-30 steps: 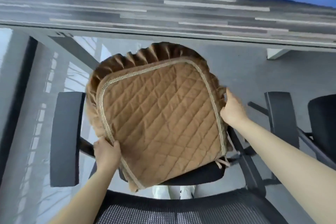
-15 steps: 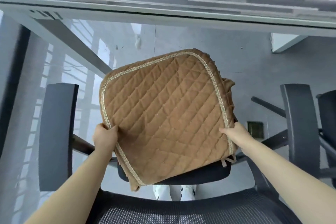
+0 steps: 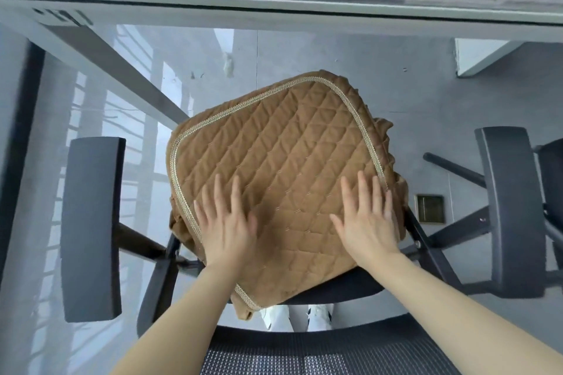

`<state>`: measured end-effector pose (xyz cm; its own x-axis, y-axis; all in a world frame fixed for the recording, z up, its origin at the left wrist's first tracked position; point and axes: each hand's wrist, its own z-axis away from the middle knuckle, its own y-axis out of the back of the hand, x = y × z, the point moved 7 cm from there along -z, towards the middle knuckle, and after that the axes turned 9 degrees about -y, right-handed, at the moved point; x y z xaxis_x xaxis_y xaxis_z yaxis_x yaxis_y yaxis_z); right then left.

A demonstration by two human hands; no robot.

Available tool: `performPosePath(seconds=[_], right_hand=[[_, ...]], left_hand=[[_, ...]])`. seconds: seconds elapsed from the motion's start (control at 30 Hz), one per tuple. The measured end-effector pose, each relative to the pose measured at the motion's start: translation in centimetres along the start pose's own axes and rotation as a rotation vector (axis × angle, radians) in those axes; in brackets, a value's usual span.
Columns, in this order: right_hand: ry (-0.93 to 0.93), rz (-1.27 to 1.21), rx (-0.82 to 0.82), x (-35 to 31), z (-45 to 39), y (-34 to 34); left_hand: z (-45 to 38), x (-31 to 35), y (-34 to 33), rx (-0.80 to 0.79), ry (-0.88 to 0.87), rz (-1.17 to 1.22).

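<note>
On the near half of the brown quilted square seat cushion with pale braided trim (image 3: 274,155), the left hand (image 3: 224,224) and the right hand (image 3: 367,219) lie flat, fingers straight and spread, gripping nothing. The left hand lies by the cushion's left trim and the right hand's fingers reach its right trim. The cushion sits skewed on the black office-chair seat (image 3: 335,291), with its near corner overhanging the seat's edge and its ruffle spilling off the right side. The grey floor (image 3: 304,52) shows in the wide gaps between the cushion and the black padded left armrest (image 3: 91,228) and the black padded right armrest (image 3: 511,210). Beyond the cushion's far corner, well apart, runs the grey desk edge (image 3: 274,14).
</note>
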<state>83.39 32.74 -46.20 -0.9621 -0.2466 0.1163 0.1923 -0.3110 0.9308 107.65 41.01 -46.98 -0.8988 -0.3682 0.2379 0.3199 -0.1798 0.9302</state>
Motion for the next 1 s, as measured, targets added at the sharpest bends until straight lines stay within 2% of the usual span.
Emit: performPosePath(seconds=[0.07, 0.17, 0.43, 0.6, 0.7, 0.77, 0.83, 0.9, 1.0], right_hand=[[0.004, 0.025, -0.020, -0.4, -0.3, -1.3], [0.019, 0.039, -0.053, 0.4, -0.9, -3.8], [0.039, -0.067, 0.018, 0.9, -1.7, -5.7], [0.084, -0.024, 0.081, 1.5, -3.3, -3.0], [0.093, -0.016, 0.144, 1.6, -7.6, 0.0], [0.105, -0.054, 0.153, 0.4, -10.6, 1.8], [0.141, -0.073, 0.090, -1.1, -13.0, 2.5], [0.157, -0.083, -0.013, -2.0, -14.7, 2.0], [0.149, -0.078, -0.093, -2.0, -15.5, 0.5]], left_hand=[[0.1, 0.7, -1.6, -0.045, -0.052, -0.037], [0.5, -1.2, -4.0, -0.036, -0.004, -0.046], [-0.3, -2.6, -6.8, -0.051, 0.017, -0.001], [-0.3, -2.2, -5.4, -0.080, 0.006, -0.073], [-2.6, -1.5, -3.3, -0.026, -0.082, -0.163], [-4.9, -1.7, -1.5, 0.017, -0.074, -0.178], [-7.2, -2.6, -0.5, 0.004, -0.005, -0.094], [-9.0, -3.6, -0.5, -0.080, 0.080, -0.008], [-10.0, -4.1, -1.1, -0.178, 0.111, 0.005]])
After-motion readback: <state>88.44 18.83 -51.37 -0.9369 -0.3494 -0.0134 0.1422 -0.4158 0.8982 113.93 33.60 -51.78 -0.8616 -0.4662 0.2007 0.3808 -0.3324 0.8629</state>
